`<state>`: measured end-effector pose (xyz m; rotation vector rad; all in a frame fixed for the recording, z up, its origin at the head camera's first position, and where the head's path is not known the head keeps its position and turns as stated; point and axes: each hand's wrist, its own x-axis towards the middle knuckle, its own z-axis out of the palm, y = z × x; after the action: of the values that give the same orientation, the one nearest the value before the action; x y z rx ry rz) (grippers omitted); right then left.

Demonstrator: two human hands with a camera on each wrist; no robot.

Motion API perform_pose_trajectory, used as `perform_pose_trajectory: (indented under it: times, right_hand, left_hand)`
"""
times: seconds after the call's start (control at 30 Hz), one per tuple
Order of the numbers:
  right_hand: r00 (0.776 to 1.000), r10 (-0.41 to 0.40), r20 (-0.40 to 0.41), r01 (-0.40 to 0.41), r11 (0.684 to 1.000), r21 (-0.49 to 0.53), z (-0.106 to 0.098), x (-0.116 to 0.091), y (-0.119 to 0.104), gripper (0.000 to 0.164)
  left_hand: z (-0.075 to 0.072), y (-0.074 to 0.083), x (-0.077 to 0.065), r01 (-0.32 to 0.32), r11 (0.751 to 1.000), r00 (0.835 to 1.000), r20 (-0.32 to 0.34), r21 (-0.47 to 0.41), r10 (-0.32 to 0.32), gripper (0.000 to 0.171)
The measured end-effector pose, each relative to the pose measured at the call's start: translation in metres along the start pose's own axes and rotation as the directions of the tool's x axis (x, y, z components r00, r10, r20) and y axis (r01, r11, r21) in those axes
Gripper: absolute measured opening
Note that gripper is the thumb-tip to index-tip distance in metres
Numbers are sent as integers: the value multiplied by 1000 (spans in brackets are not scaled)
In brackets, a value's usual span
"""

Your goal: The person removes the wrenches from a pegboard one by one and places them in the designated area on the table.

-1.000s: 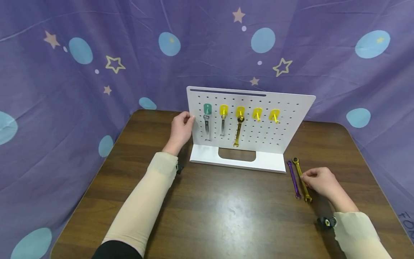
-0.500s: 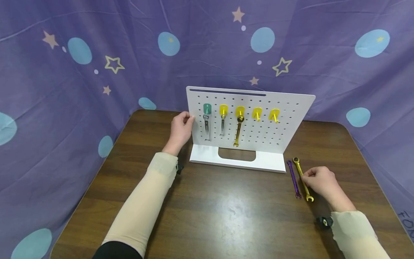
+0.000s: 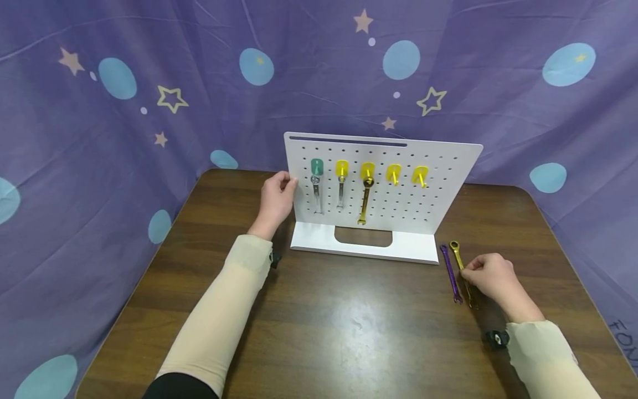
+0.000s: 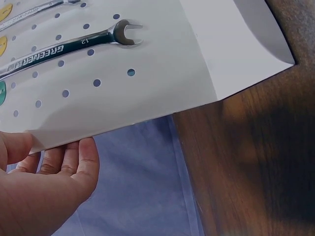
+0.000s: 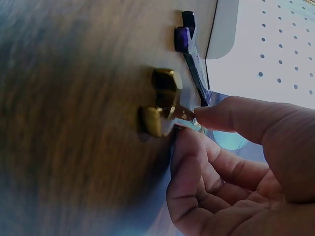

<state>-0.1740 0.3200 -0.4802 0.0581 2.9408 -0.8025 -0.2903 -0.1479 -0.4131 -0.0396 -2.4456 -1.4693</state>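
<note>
My left hand [image 3: 276, 199] grips the left edge of a white pegboard [image 3: 448, 183], thumb on the front face and fingers behind. On the right, my right hand [image 3: 493, 277] pinches the shaft of a gold combination wrench [image 3: 458, 257] between thumb and fingers. The right wrist view shows its open end [image 5: 167, 93] close to the tabletop; whether the wrench touches the table I cannot tell. Just left of it, a purple wrench [image 3: 451, 275] lies on the table. Two silver wrenches, one [image 3: 317, 197] at far left and a smaller one [image 3: 341, 193], hang beside a gold wrench [image 3: 365, 202].
The board carries one green hook [image 3: 317, 166] and several yellow ones; two yellow hooks, one [image 3: 394, 173] and another [image 3: 420, 176], bear nothing. Its base [image 3: 413, 246] stands on a brown wooden table [image 3: 319, 321]. A purple patterned curtain [image 3: 319, 66] hangs behind.
The gold wrench has rolled slightly in my right hand, its open end catching the light and then darkening. The left hand stays on the board's edge. The head view has shifted slightly.
</note>
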Motion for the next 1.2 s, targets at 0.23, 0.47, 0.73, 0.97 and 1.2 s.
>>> perform_pose_trajectory:
  times: [0.23, 0.47, 0.73, 0.97, 1.2]
  right_hand:
    - [1000, 3, 23, -4, 1000, 23, -1, -2, -1, 18]
    - [999, 26, -20, -25, 998, 49, -1, -3, -1, 22]
    - [993, -7, -120, 18, 996, 88, 1, -2, -3, 23]
    - [985, -11, -174, 40, 985, 168, 2, 0, -9, 27]
    - [974, -61, -218, 115, 963, 246, 2, 2, -19, 28]
  left_hand:
    - [-1, 0, 0, 0, 1000, 1000, -2, -5, 0, 18]
    - [0, 0, 0, 8, 1000, 1000, 8, -22, -8, 18]
    - [-1, 0, 0, 1, 1000, 1000, 7, -19, -1, 18]
    - [0, 0, 0, -6, 1000, 1000, 0, -18, 6, 18]
    - [0, -2, 0, -3, 1000, 1000, -1, -17, 3, 18]
